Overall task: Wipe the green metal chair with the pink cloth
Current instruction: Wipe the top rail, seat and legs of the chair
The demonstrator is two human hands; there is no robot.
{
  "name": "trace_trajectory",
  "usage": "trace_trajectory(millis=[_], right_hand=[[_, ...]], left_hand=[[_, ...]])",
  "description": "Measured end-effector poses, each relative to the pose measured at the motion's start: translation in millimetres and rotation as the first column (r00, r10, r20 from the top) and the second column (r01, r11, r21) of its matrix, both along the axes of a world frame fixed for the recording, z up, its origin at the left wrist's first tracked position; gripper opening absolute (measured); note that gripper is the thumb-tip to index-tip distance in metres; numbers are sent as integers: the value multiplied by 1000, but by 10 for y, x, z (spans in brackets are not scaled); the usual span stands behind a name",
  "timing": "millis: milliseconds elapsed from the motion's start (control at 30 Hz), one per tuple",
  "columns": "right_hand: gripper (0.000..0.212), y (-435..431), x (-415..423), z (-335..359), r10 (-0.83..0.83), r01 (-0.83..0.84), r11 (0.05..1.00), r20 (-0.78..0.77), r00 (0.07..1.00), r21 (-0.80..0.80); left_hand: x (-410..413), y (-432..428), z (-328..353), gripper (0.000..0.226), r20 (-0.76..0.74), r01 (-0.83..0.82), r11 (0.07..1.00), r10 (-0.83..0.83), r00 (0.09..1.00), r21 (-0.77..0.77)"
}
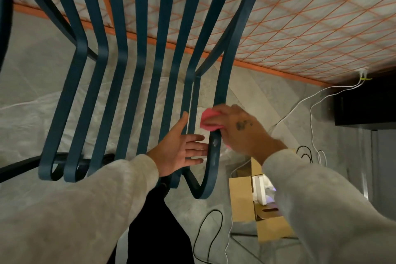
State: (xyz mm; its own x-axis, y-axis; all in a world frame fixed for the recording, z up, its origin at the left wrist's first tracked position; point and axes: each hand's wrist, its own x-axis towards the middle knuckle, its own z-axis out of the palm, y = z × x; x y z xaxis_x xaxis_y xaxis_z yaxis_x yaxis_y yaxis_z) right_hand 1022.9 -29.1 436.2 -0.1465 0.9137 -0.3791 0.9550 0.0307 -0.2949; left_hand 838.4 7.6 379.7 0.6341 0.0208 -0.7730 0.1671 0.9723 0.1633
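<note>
- Green metal chair (220, 92): close up, filling the upper left and middle of the view; flat curved slats side by side, bent into loops at the near end, with a dark tube frame behind them.
- White sheet crossed with orange lines (300, 17): behind the chair's slats and stretching off to the chair's right, edged by an orange band.
- Grey stone-look floor (42, 53): under the chair.
- Left sleeve (75, 210) and right sleeve (321, 199): pale fleece, reaching toward the chair from the near edge, one on each side of its outermost right slat.
- Clear plastic sheeting (32, 118): crumpled on the floor behind the chair's left slats.
- Open cardboard box (242, 199): on the floor just right of the chair's nearest loop, with something white inside.
- Black cabinet (364, 105): well to the right of the chair.
- White cables (310, 109) and a black cable (205, 231): trailing over the floor, right of and below the chair.
- Right hand (237, 128): on the right side of the chair's outermost slat, fingers curled round the pink cloth (211, 120).
- Left hand (182, 152): released, palm showing, fingers straight, fingertips touching the left edge of that same slat.
- Pink cloth: bunched in the right hand and pressed on the chair's outermost right slat, just above pale smears (215, 143) on the metal.
</note>
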Motion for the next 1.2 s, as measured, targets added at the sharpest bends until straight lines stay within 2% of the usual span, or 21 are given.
trace_trajectory(millis=[33, 100, 133, 167, 200, 267, 333, 400, 533, 667, 767, 833, 933, 1000, 1100, 1200], right_hand=[[41, 61, -2, 69, -165, 165, 986, -105, 981, -11], [39, 99, 10, 204, -467, 472, 878, -354, 810, -76], [35, 64, 31, 242, -526, 545, 834, -420, 740, -85], [31, 27, 37, 242, -552, 570, 815, -442, 707, -107], [28, -39, 34, 221, -578, 576, 802, -444, 685, -155], [27, -204, -20, 110, -624, 589, 779, -354, 696, -214], [29, -394, -76, 43, -599, 572, 801, -259, 758, -177], [30, -536, -135, 24, -540, 519, 841, -258, 801, -152], [29, -482, -117, 86, -572, 536, 820, -294, 766, -200], [28, -187, -79, 92, -638, 637, 755, -397, 659, -155], [30, -278, -126, 1, -633, 651, 753, -373, 678, -94], [32, -454, -160, -65, -639, 635, 760, -337, 692, -137], [29, -568, -186, -96, -670, 654, 735, -341, 659, -180], [26, -500, -182, -72, -722, 699, 678, -383, 576, -226], [23, -349, -83, -43, -791, 757, 555, -502, 351, -344], [20, -472, -15, -166, -822, 772, 432, -556, 124, -467]], left_hand=[[-4, -9, 4, 107, -3, -1, 1000, 1, 1000, -3], [-6, -19, 1, 109, -2, 9, 1000, -9, 1000, -2], [2, -35, -2, 109, -3, 18, 1000, -18, 1000, -4], [2, -39, -1, 109, -3, 24, 1000, -24, 1000, -3], [15, -65, -3, 108, -2, 30, 1000, -30, 1000, -6], [42, -116, 3, 102, -9, 27, 999, -28, 1000, -25], [70, -158, 12, 93, -13, 28, 999, -29, 1000, -32], [69, -183, 15, 88, -20, 42, 999, -42, 999, -24], [57, -192, 58, 82, -41, 52, 999, -52, 998, -18], [58, -183, 62, 83, -38, 58, 998, -58, 998, -1], [66, -187, 78, 82, -53, 79, 997, -77, 996, 26], [72, -194, 92, 81, -68, 78, 996, -76, 995, 35], [76, -215, 102, 84, -96, 67, 997, -63, 993, 35], [77, -235, 121, 84, -98, 78, 996, -73, 992, 49], [77, -234, 131, 86, -107, 86, 993, -77, 991, 77], [65, -242, 96, 90, -122, 105, 988, -92, 988, 110]])
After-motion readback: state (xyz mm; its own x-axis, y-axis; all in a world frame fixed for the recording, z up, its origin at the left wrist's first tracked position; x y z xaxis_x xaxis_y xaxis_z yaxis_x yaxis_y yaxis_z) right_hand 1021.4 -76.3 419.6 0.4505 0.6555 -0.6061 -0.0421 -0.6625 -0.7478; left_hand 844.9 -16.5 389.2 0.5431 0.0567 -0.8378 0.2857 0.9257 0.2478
